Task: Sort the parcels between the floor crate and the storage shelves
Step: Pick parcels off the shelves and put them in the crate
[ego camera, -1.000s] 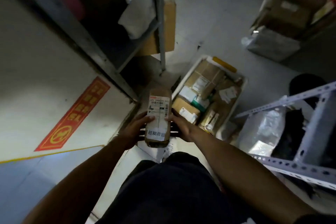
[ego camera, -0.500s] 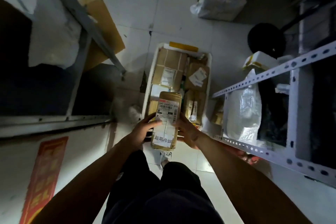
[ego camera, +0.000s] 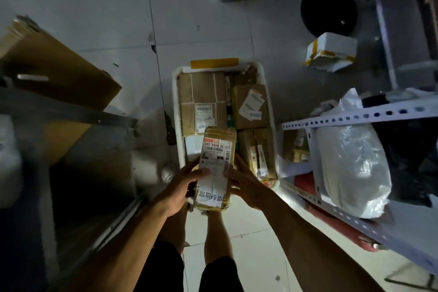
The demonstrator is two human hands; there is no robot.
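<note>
I hold a narrow brown taped parcel (ego camera: 216,163) with a white shipping label face up, above the near end of the floor crate. My left hand (ego camera: 180,191) grips its left edge, thumb on the label. My right hand (ego camera: 245,186) grips its right edge. The white floor crate (ego camera: 176,111) lies on the tiles straight ahead, packed with several brown cardboard parcels (ego camera: 201,102). A white perforated metal shelf (ego camera: 355,117) stands at right; a grey metal shelf (ego camera: 71,111) stands at left.
A big white plastic bag (ego camera: 350,166) fills the right shelf, with a small brown parcel (ego camera: 296,147) beside it. A white foam box (ego camera: 330,52) and a black round stand base (ego camera: 328,9) sit on the floor far right. Flat cardboard (ego camera: 54,66) leans at left.
My view has swung right from the left shelf and wall to the crate and right shelf. Both hands keep the same hold on the parcel.
</note>
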